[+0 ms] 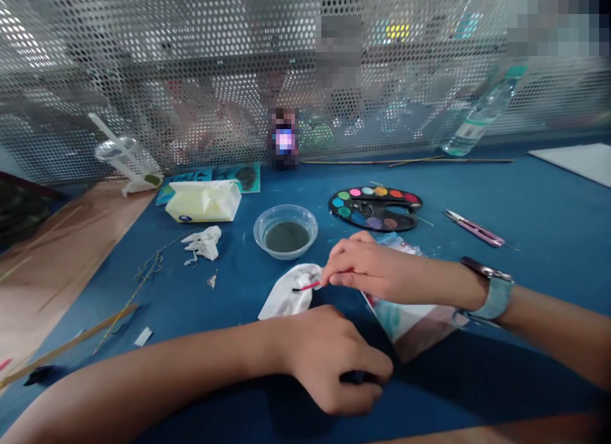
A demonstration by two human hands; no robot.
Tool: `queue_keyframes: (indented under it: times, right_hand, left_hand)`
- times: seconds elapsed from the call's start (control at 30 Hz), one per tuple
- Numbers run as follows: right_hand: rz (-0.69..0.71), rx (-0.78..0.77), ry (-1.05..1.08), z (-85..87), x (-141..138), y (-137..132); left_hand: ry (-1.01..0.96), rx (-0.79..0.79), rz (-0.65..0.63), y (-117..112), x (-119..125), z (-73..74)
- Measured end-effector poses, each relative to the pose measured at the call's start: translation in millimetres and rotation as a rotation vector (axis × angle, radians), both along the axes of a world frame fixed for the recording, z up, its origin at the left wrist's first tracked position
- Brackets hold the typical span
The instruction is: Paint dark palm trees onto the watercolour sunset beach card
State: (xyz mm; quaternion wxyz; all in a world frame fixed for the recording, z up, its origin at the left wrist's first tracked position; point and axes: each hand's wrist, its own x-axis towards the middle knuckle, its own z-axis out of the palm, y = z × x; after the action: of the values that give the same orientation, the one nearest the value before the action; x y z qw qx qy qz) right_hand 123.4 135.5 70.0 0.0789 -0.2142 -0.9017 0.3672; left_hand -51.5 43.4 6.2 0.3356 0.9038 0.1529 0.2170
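My right hand (370, 269) is closed in a pinch on a thin red paintbrush (308, 286), whose dark tip rests on a white tissue (281, 298) lying on the blue mat. A watch sits on that wrist. Under the right hand lies a painted sheet in a clear sleeve (410, 320). My left hand (334, 358) rests on the mat in front, fingers curled round a small dark object (356, 377) that I cannot make out. A clear bowl of murky water (285, 231) stands just beyond the tissue, and a watercolour palette (375, 207) lies behind the right hand.
A tissue pack (203, 201), a crumpled tissue (203, 242) and a twig (147, 266) lie at the left. Pink scissors (475, 228) and white paper (575, 161) are at the right. A plastic cup (121, 158), a water bottle (482, 113) and long sticks (405, 160) sit by the perforated metal screen.
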Motion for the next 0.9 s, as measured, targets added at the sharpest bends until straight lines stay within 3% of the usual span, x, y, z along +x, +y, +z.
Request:
queue_keyframes:
  times: [0.17, 0.37, 0.57, 0.73, 0.8, 0.9]
  right_hand:
    - [-0.154, 0.115, 0.050, 3.7, 11.1, 6.2]
    - [0.115, 0.224, -0.015, 3.9, 1.7, -9.1]
    - [0.039, 0.192, 0.053, 7.3, 12.6, -6.4]
    - [0.181, 0.401, -0.048, -6.7, 17.2, -17.1]
    - [0.173, 0.364, -0.086, -5.2, 19.9, -21.4]
    - [0.088, 0.191, -0.053, 3.6, 23.2, -23.8]
  left_hand:
    - [0.020, -0.011, -0.005, -0.1, -0.5, -0.7]
    - [0.043, -0.007, -0.001, -1.7, 0.5, -1.0]
    - [0.130, -0.005, -0.029, -0.5, 4.0, -2.0]
    - [0.194, 0.048, -0.116, 6.5, 5.5, -5.1]
    - [0.205, 0.069, -0.142, 8.9, 7.9, -8.2]
    - [0.210, 0.093, -0.157, 10.9, 14.0, -11.5]
